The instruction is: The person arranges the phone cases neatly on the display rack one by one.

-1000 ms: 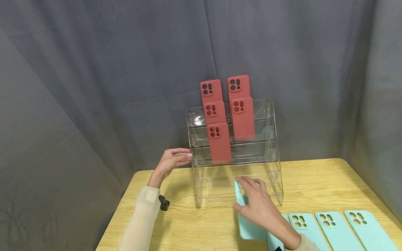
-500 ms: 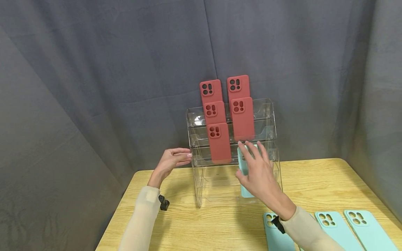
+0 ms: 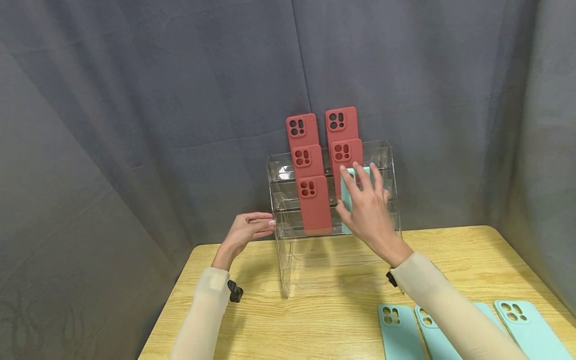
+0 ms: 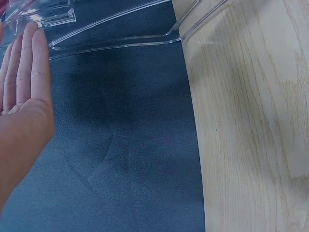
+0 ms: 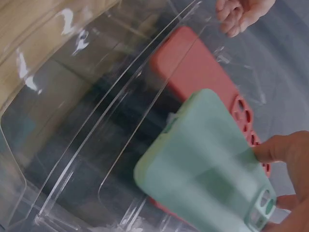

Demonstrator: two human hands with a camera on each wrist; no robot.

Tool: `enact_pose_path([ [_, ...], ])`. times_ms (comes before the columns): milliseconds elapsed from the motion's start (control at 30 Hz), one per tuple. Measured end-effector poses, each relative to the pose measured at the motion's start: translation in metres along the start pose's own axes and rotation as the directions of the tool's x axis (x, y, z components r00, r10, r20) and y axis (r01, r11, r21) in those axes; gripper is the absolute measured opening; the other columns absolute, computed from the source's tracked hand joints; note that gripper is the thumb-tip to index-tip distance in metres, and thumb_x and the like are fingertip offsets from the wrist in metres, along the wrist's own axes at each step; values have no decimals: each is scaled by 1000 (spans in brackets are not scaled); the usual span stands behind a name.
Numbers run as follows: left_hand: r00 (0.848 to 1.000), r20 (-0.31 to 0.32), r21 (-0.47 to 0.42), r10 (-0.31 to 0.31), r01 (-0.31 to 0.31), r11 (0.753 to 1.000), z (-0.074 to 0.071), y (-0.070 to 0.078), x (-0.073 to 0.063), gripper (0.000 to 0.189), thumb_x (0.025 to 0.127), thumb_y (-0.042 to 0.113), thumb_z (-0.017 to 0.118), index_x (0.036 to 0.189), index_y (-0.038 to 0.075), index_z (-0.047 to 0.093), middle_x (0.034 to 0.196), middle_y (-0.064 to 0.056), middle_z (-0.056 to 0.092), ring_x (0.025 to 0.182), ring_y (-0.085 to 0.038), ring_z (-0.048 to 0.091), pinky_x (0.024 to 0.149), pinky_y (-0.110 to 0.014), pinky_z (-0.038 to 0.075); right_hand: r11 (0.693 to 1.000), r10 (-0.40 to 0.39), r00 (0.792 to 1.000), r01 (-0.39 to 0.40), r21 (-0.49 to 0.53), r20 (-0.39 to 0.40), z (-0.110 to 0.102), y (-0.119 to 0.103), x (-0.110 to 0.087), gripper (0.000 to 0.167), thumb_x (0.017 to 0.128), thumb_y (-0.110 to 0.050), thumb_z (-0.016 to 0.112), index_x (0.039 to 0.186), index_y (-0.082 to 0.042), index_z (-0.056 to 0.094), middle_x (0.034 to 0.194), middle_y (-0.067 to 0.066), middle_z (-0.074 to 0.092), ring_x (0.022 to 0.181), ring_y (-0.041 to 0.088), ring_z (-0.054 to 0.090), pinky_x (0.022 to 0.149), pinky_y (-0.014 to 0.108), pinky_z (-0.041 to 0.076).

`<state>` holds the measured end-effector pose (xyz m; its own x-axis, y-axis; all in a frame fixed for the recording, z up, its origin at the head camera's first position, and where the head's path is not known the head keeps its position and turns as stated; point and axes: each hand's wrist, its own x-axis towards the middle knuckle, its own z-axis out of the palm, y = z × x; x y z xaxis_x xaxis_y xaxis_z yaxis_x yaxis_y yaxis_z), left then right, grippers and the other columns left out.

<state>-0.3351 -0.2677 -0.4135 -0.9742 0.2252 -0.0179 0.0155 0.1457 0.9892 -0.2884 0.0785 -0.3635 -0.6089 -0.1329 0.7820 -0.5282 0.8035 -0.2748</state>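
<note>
My right hand (image 3: 372,212) holds a mint-green phone case (image 5: 207,164) by its camera end, thumb on one side and fingers on the other. The case is in front of the clear tiered stand (image 3: 288,260), right of the lowest red phone case (image 3: 315,212) and partly over another red phone case (image 3: 342,151). Fingers of my right hand hide part of it in the head view. At the stand's left side, my left hand (image 3: 245,232) rests its fingertips against the edge. In the left wrist view, the left hand's fingers (image 4: 39,67) look straight.
More red phone cases (image 3: 301,127) stand on the upper tiers in two columns. Several mint-green phone cases (image 3: 402,332) lie in a row on the wooden table (image 3: 180,300) at the front right, partly behind the right sleeve (image 3: 445,300). Grey curtain (image 3: 180,100) surrounds the table.
My right hand has lifted the mint-green phone case from the table's row up and forward to the stand, to the height of the lower red cases. My left hand has stayed in place.
</note>
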Motion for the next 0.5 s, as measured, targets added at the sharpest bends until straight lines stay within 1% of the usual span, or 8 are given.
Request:
enact_pose_path([
  [133, 1000, -2, -3, 4, -4, 1000, -1, 1, 1, 45, 96, 13, 77, 136, -4, 65, 118, -9, 78, 102, -15, 78, 105, -45, 59, 1000, 13, 1000, -13, 13, -10, 11, 5, 11, 77, 91, -17, 77, 161, -13, 43, 164, 26, 37, 155, 56, 20, 96, 81, 41],
  [233, 1000, -2, -16, -5, 5, 1000, 0, -1, 2, 44, 96, 11, 77, 135, -4, 65, 116, -7, 78, 102, -15, 78, 104, -44, 60, 1000, 16, 1000, -16, 9, -3, 20, 10, 15, 77, 92, -16, 76, 161, -12, 42, 164, 26, 34, 155, 57, 19, 99, 79, 39],
  [367, 1000, -2, -22, -18, 17, 1000, 2, -4, 2, 43, 96, 11, 77, 135, -3, 66, 119, -10, 78, 103, -16, 78, 108, -48, 57, 1000, 3, 1000, -2, -26, 8, 30, 16, 15, 77, 92, -16, 76, 161, -13, 41, 164, 26, 34, 153, 57, 21, 97, 76, 41],
  [467, 1000, 3, -16, -12, 12, 1000, 3, -3, 2, 45, 96, 13, 78, 136, -3, 66, 126, -16, 75, 106, -18, 78, 110, -51, 55, 999, -3, 1000, 3, -55, 9, 35, 20, 14, 78, 91, -16, 78, 160, -13, 42, 163, 26, 36, 152, 58, 23, 93, 73, 43],
  [500, 1000, 6, -12, -10, 10, 1000, 4, -2, 3, 45, 96, 14, 78, 136, -2, 66, 129, -17, 73, 108, -19, 78, 109, -49, 56, 998, -2, 1000, 2, -63, 8, 37, 21, 14, 78, 91, -16, 79, 160, -13, 43, 163, 26, 36, 151, 58, 24, 92, 73, 44],
])
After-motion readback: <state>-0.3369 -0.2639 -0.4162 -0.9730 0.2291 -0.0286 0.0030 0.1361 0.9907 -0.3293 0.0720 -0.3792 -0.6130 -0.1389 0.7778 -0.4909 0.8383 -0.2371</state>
